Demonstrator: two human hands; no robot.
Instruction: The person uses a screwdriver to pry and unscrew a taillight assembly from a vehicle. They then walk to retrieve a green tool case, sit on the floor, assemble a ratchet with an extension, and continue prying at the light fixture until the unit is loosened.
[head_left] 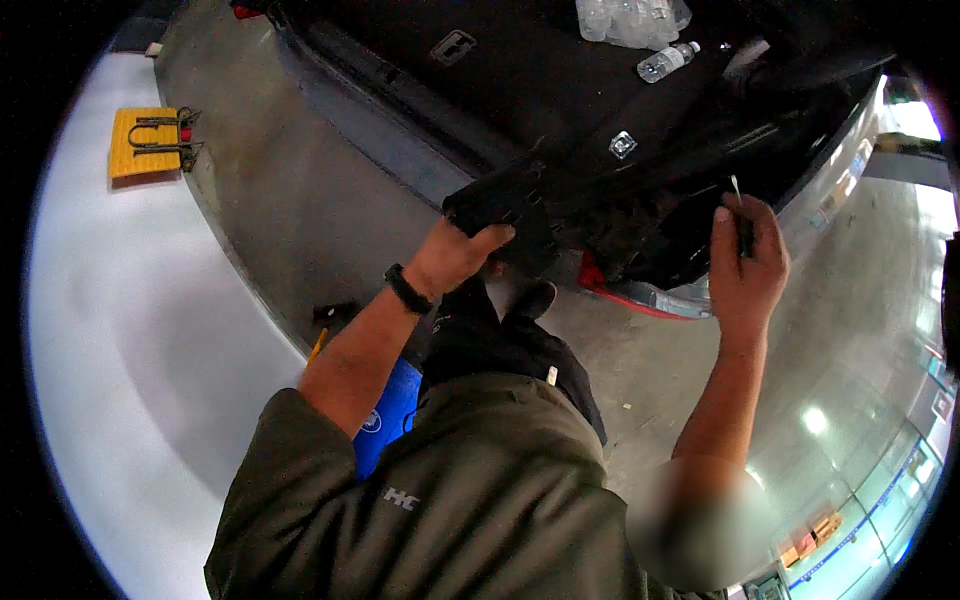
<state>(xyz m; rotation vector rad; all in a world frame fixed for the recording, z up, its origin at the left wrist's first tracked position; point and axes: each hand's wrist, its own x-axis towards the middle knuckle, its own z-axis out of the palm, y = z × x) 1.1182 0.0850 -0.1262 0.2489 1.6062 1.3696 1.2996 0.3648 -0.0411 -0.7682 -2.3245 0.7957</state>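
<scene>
Left hand [455, 258]: I see it near the centre of the frame, clamped on the near edge of a black panel [512, 212]; thumb on top, the other fingers mostly hidden from me.
Panel: centre of the frame, just below the trunk's edge; I cannot tell whether the two touch.
Right hand [750, 268]: right of centre, raised, fingers closed together around a slim tool [735, 186].
Tool: pale thin tip pointing up, out past the fingertips; its lower part is too dark for me to identify.
Trunk [560, 105]: open, black inside, across the top of the frame; I note a bottle [668, 63] lying beside a clear pack [632, 22] at upper right.
Tail light [600, 283]: red, right of centre, between the two hands.
Left wrist: black band [407, 289].
Lower left of centre: blue box [397, 412], partly behind the left arm.
</scene>
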